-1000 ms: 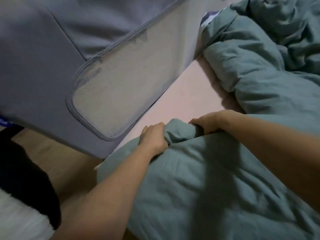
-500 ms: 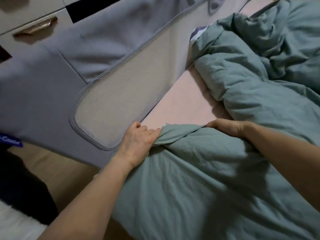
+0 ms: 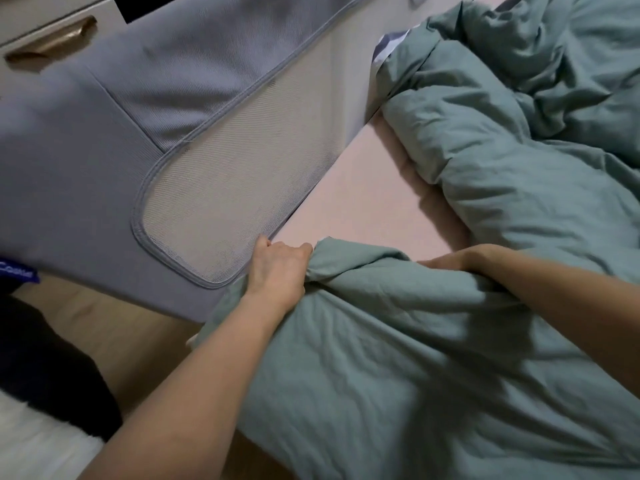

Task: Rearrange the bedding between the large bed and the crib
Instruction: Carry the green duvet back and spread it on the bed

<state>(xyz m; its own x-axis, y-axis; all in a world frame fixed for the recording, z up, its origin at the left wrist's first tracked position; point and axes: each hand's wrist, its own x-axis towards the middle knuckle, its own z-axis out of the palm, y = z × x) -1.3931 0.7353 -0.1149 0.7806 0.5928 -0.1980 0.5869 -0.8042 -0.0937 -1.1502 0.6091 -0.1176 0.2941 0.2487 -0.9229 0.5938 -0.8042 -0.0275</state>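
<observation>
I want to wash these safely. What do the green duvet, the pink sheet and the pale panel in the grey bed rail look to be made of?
Green duvet: matte woven fabric, probably cotton or a blend, padded; it creases softly and puffs.
Pink sheet: smooth, matte cloth, stretched flat; the fibre cannot be told.
Pale panel: fine mesh, likely synthetic; a tiny grid shows, bound by stitched grey trim.
Grey bed rail: ribbed woven fabric.

Right hand fingertips buried in duvet fold; left hand fingers curled under, tips unseen.
</observation>
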